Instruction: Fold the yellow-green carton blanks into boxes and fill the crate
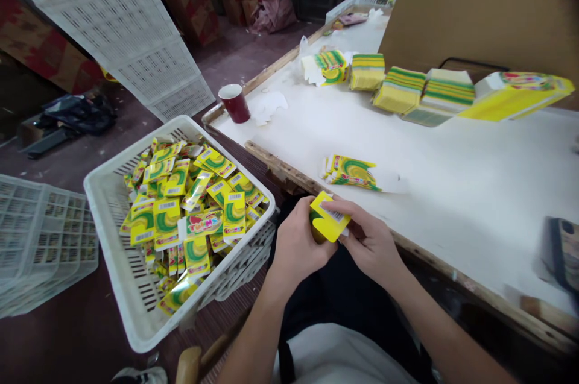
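Note:
A small yellow carton (pixel 328 219) with a barcode on its flap is held between both hands, just in front of the table's near edge. My left hand (pixel 296 245) wraps it from the left and below. My right hand (pixel 368 239) pinches its right side, with fingers over the flap. On the white table (pixel 452 161) beyond lies a small heap of flat yellow-green carton blanks (pixel 351 172). To my left, a white plastic crate (pixel 136 305) is filled with several folded yellow-green cartons (pixel 190 215).
Stacks of flat blanks (pixel 402 88) line the table's far side in front of a brown cardboard sheet (pixel 479 4). A dark red cup (pixel 234 102) stands at the table's left corner. More white crates (pixel 40 239) lie on the floor at left. A dark object (pixel 563 251) rests at the right edge.

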`<state>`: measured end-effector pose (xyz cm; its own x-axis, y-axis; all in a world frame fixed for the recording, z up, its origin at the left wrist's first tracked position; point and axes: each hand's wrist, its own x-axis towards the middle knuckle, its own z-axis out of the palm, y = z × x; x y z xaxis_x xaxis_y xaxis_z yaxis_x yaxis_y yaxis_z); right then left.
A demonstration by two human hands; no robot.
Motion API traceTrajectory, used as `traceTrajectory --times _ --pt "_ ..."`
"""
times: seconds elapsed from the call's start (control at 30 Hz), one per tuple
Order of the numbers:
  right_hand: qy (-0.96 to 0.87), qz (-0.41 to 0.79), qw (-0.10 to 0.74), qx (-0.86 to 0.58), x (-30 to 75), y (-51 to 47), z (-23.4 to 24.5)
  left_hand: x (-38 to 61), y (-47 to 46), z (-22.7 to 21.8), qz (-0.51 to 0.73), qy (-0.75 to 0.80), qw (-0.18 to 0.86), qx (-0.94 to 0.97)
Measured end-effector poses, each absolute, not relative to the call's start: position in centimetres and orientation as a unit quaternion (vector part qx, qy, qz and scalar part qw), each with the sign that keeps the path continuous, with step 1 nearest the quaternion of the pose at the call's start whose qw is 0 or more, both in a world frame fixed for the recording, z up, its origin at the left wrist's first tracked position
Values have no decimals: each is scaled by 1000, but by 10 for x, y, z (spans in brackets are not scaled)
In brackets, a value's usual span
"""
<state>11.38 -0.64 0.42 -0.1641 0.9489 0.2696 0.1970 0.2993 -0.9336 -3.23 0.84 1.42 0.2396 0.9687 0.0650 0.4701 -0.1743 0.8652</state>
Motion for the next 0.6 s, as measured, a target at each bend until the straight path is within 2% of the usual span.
traceTrajectory --times 0.6 --pt "-659 392 479 -427 118 -4 2 -28 7 7 326 494 425 685"
